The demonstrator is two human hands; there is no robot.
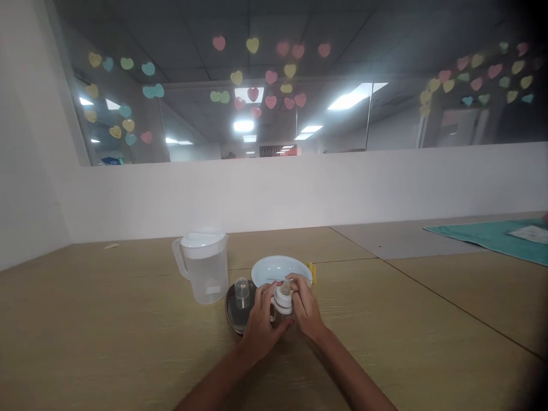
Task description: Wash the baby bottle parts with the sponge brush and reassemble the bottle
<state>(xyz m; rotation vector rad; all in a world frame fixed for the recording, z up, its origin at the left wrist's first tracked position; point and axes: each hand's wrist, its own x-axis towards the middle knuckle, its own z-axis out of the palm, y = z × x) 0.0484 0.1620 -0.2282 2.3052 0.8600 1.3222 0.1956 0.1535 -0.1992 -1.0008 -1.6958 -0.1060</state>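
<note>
Working from afar, I clasp a bottle (283, 306) between left hand (261, 331) and right hand (307, 311) beside the bowl (260, 272), teat (286, 288) on, clear cap (242, 291) off on a tray (232, 319).

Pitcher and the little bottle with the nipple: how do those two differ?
The pitcher looks much larger than the bottle. The pitcher stands untouched on the table, while the bottle is held between the left hand and right hand. The pitcher has a broad lid; the bottle has a narrow nipple above a white collar. Both look roughly upright.
</note>
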